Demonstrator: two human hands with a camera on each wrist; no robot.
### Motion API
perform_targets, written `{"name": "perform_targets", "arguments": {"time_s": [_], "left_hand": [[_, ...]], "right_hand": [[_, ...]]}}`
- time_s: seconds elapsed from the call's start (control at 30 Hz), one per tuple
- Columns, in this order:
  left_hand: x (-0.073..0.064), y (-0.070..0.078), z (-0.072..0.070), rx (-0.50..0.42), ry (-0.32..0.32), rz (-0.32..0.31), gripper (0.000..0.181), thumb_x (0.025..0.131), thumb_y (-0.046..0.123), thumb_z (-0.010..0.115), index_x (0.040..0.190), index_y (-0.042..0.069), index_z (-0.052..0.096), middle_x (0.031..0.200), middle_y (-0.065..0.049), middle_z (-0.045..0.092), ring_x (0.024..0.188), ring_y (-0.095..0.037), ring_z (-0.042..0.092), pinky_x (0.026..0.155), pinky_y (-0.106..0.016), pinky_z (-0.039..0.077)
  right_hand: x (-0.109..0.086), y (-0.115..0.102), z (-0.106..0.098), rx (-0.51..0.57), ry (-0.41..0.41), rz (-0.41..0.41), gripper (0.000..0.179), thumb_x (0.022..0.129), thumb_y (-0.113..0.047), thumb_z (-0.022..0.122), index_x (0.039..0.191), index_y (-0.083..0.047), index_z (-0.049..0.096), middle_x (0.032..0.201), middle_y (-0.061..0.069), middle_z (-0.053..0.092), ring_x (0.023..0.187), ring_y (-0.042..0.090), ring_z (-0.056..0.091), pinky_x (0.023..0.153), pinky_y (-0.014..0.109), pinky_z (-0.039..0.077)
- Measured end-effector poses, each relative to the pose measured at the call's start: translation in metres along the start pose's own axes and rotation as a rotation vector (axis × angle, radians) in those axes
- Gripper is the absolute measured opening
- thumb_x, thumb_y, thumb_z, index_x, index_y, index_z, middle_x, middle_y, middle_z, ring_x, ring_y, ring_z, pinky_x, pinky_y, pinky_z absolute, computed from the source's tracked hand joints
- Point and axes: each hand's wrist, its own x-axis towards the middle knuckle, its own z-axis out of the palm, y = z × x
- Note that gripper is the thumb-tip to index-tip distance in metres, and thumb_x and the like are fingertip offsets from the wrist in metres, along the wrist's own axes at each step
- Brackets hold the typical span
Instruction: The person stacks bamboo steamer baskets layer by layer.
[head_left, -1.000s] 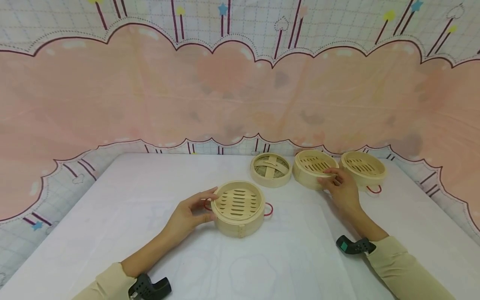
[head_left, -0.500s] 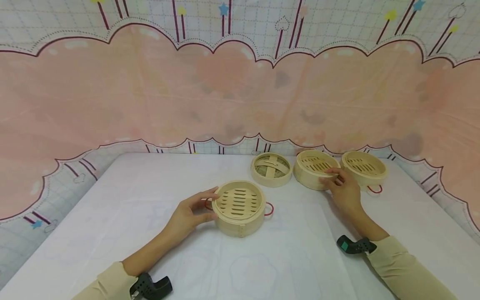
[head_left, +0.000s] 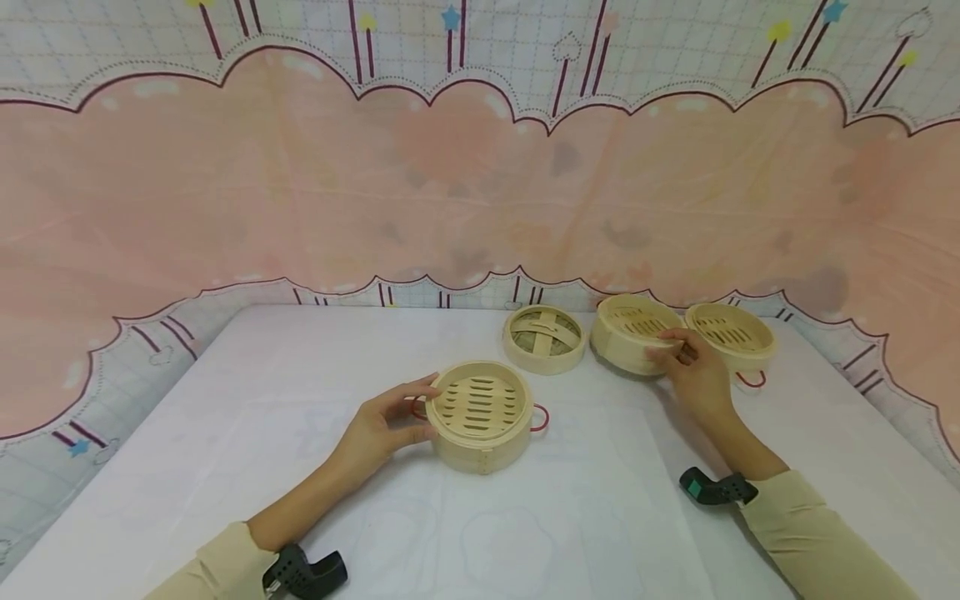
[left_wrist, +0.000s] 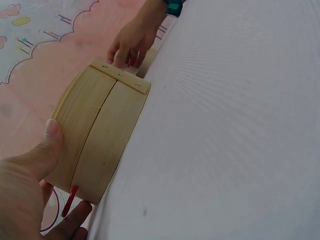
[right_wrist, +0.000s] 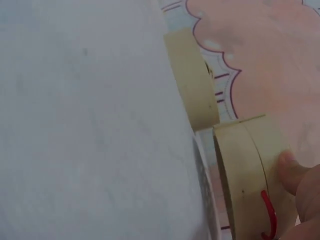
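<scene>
A round bamboo steamer basket point(head_left: 480, 417) with a slotted base and red side loops sits mid-table. My left hand point(head_left: 390, 417) grips its left side; in the left wrist view the thumb presses the wall near a red loop point(left_wrist: 70, 201). At the back right, my right hand point(head_left: 693, 371) pinches the near right rim of a second steamer basket point(head_left: 626, 337), which tilts and shows a gap to the table in the right wrist view. A third steamer basket point(head_left: 738, 333) stands behind that hand, partly hidden by it.
A bamboo steamer lid point(head_left: 543, 340) with crossed strips lies left of the second basket. White cloth covers the table point(head_left: 360, 517). A patterned pink curtain point(head_left: 450, 192) hangs right behind the table's back edge.
My right hand has shifted slightly up and right, and the second basket has risen and tilted off the table. The left hand and its basket stay in place.
</scene>
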Motion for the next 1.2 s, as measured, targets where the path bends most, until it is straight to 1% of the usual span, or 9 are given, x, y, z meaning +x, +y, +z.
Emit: {"name": "perform_targets", "arguments": {"time_s": [0.2,0.3,0.43,0.63,0.77,0.87,1.03,1.1,1.2], "left_hand": [[0.0,-0.001,-0.001,0.006,-0.001,-0.006,0.049,0.075,0.009,0.08,0.121,0.008,0.063,0.143,-0.001,0.047,0.102,-0.025,0.059,0.088,-0.032,0.048],[0.0,0.001,0.0,0.012,0.0,-0.012,0.048,0.075,0.009,0.08,0.121,0.008,0.063,0.143,-0.001,0.047,0.1,-0.024,0.059,0.087,-0.031,0.048],[0.0,0.002,0.0,0.01,-0.003,-0.023,0.048,0.075,0.01,0.08,0.121,0.009,0.063,0.143,-0.001,0.047,0.1,-0.024,0.059,0.088,-0.031,0.048],[0.0,0.003,0.0,0.011,-0.003,-0.023,0.048,0.075,0.011,0.08,0.121,0.011,0.064,0.143,0.0,0.047,0.1,-0.024,0.059,0.087,-0.031,0.048],[0.0,0.002,0.0,0.004,0.001,-0.022,0.048,0.075,0.01,0.08,0.12,0.01,0.064,0.143,-0.001,0.047,0.1,-0.024,0.059,0.087,-0.031,0.048],[-0.001,0.001,0.001,0.006,0.001,-0.025,0.048,0.075,0.01,0.08,0.121,0.009,0.064,0.143,0.0,0.047,0.098,-0.024,0.059,0.086,-0.031,0.048],[-0.001,0.0,0.002,0.011,0.005,-0.021,0.048,0.075,0.009,0.08,0.12,0.008,0.063,0.142,-0.001,0.048,0.098,-0.024,0.059,0.085,-0.031,0.049],[-0.001,0.0,0.002,0.011,0.008,-0.018,0.048,0.075,0.009,0.08,0.12,0.008,0.064,0.142,-0.001,0.048,0.098,-0.024,0.059,0.085,-0.031,0.049],[-0.001,0.001,0.001,0.01,0.005,-0.022,0.048,0.075,0.01,0.08,0.121,0.009,0.063,0.142,0.0,0.047,0.099,-0.024,0.059,0.086,-0.032,0.049]], "right_hand": [[0.003,-0.004,-0.007,0.084,-0.013,0.023,0.04,0.088,-0.023,0.072,0.117,0.0,0.055,0.107,0.008,0.056,0.088,0.006,0.053,0.065,0.009,0.045],[0.004,-0.007,-0.009,0.141,-0.009,0.029,0.037,0.087,-0.02,0.072,0.114,-0.001,0.055,0.105,0.006,0.057,0.09,0.006,0.054,0.068,0.01,0.047],[0.004,-0.01,-0.01,0.185,-0.01,0.042,0.03,0.086,-0.019,0.073,0.109,-0.008,0.057,0.1,-0.001,0.057,0.089,0.004,0.054,0.067,0.011,0.048],[0.005,-0.019,-0.012,0.147,-0.038,0.02,0.034,0.087,-0.025,0.072,0.111,-0.008,0.056,0.106,0.003,0.055,0.09,0.007,0.054,0.067,0.012,0.048],[0.004,-0.027,-0.012,0.128,-0.043,0.011,0.04,0.087,-0.029,0.072,0.114,-0.005,0.056,0.115,0.006,0.053,0.1,0.009,0.054,0.072,0.011,0.048],[0.001,-0.033,-0.01,0.104,-0.043,0.0,0.041,0.086,-0.029,0.072,0.114,-0.003,0.056,0.12,0.007,0.052,0.109,0.016,0.054,0.073,0.01,0.048],[-0.002,-0.043,-0.006,0.081,-0.074,-0.069,0.039,0.087,-0.025,0.072,0.113,0.0,0.057,0.123,0.008,0.051,0.12,0.03,0.05,0.083,0.014,0.047],[-0.003,-0.047,-0.005,0.075,-0.088,-0.094,0.039,0.087,-0.025,0.072,0.113,0.0,0.057,0.123,0.01,0.051,0.122,0.031,0.048,0.088,0.017,0.045],[-0.003,-0.053,-0.005,0.072,-0.092,-0.112,0.038,0.087,-0.025,0.072,0.112,-0.001,0.058,0.124,0.01,0.051,0.122,0.032,0.048,0.089,0.018,0.045]]}}
